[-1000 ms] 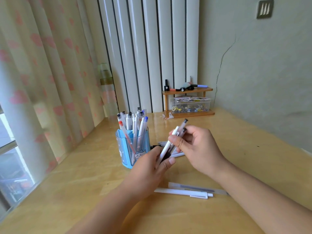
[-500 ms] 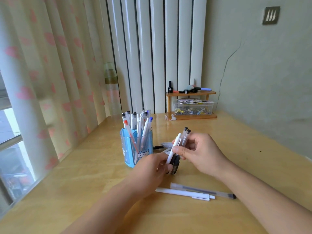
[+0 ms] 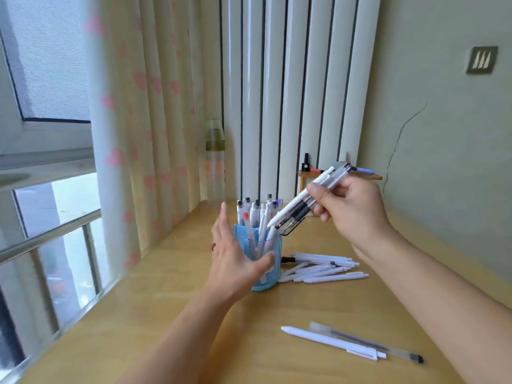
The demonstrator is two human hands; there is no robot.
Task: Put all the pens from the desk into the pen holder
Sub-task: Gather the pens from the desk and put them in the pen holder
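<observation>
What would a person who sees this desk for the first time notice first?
The right hand stands out first: it holds a bundle of pens tilted, tips down, above the blue pen holder, which is already crowded with pens. The left hand rests open against the holder's side. More pens lie on the desk: a loose pile just right of the holder, and two nearer pens at the front.
</observation>
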